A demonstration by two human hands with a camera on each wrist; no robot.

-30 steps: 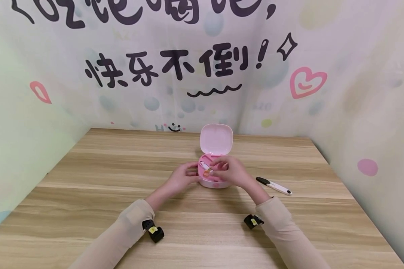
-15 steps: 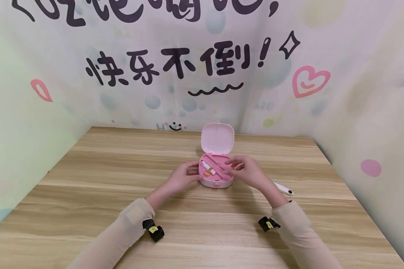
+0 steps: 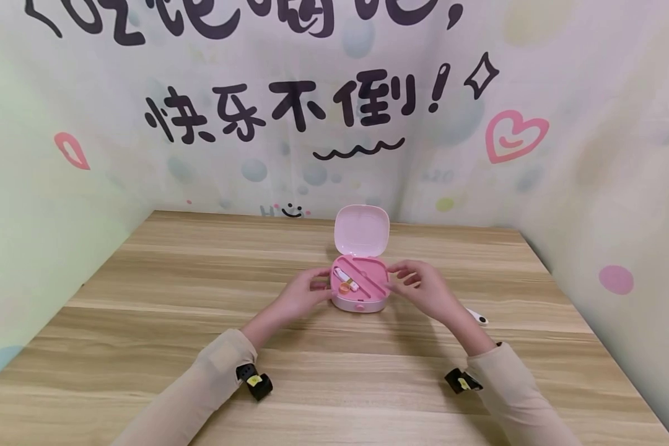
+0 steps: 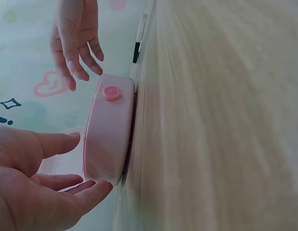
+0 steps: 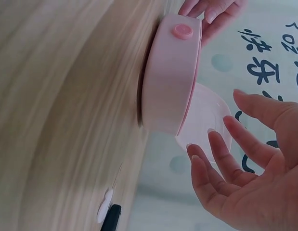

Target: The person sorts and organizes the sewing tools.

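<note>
A small pink case (image 3: 375, 306) stands on the table with its lid (image 3: 361, 230) raised at the back. Inside lies a pink tray with a diagonal divider; its left part holds a small white tool (image 3: 342, 275) and a round orange piece (image 3: 344, 288). My left hand (image 3: 302, 291) rests at the case's left side, fingers lightly bent and fingertips right at the wall. At the right side my right hand (image 3: 424, 286) hovers with loose, spread fingers and nothing in them. A round button (image 4: 111, 93) marks the case's front.
A slim white tool with a dark end (image 3: 477, 317) lies on the wooden table (image 3: 334, 384), right of the case and partly hidden by my right forearm. A printed cloth wall (image 3: 245, 186) rises behind the table's back edge.
My right hand has moved from over the tray to the case's right side, uncovering the tray and now partly covering the slim tool on the table. My left hand stays put.
</note>
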